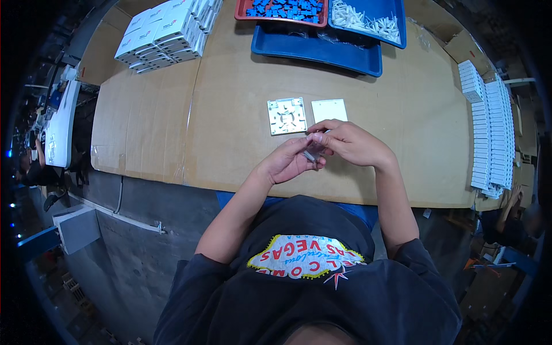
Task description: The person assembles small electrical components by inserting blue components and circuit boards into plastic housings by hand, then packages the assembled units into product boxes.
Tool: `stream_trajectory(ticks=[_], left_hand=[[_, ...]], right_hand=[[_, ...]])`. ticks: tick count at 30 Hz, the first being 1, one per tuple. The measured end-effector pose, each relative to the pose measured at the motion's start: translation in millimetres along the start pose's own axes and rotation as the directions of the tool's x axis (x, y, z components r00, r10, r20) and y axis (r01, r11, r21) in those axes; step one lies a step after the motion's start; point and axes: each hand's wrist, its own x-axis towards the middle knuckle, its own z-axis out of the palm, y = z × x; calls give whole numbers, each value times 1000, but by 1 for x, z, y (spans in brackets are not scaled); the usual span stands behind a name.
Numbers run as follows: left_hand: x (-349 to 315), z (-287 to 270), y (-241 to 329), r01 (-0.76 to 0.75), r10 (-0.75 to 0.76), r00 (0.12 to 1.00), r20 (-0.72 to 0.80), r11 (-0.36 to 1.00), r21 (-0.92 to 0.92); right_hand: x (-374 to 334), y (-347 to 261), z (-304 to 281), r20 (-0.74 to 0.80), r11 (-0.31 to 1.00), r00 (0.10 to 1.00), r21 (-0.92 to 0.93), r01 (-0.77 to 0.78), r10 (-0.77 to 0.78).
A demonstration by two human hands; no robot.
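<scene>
My two hands meet just above the front part of the cardboard-covered table. My left hand (286,161) is turned palm up, its fingers curled around a small pale piece (311,156) that looks partly see-through. Reaching over from the other side, my right hand (353,144) pinches at the same spot with thumb and fingers. What its fingertips hold is hidden. Just beyond the hands lies an open white square plastic box base (287,116), with a round moulded middle and clips inside. To its right, a flat white square cover (329,109) is partly covered by my right hand.
At the far side stand a red tray (282,20) of small blue parts, a blue tray (402,40) of thin white pieces and another blue tray (316,54). White boxes (164,34) are stacked far left, white square pieces (491,132) at the right edge. Other people sit at both sides.
</scene>
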Motion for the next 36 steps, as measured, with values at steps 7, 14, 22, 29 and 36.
stream_trajectory(ticks=[7,14,22,29,36], left_hand=[[-1,-4,-2,-10,10,1000,-26,1000,25],[2,3,3,-15,15,1000,5,999,-39],[3,1,3,41,-38,999,29,995,-94],[1,3,1,43,-42,999,30,998,-42],[0,7,3,37,-36,999,17,998,-53]], right_hand=[[7,0,9,75,999,997,-5,-31,32],[4,3,-2,8,998,999,36,-42,41],[-1,19,-65,-258,999,966,30,38,-29],[42,67,-174,-728,972,669,-234,-34,-152],[90,79,-238,-826,844,524,-421,-331,-207]])
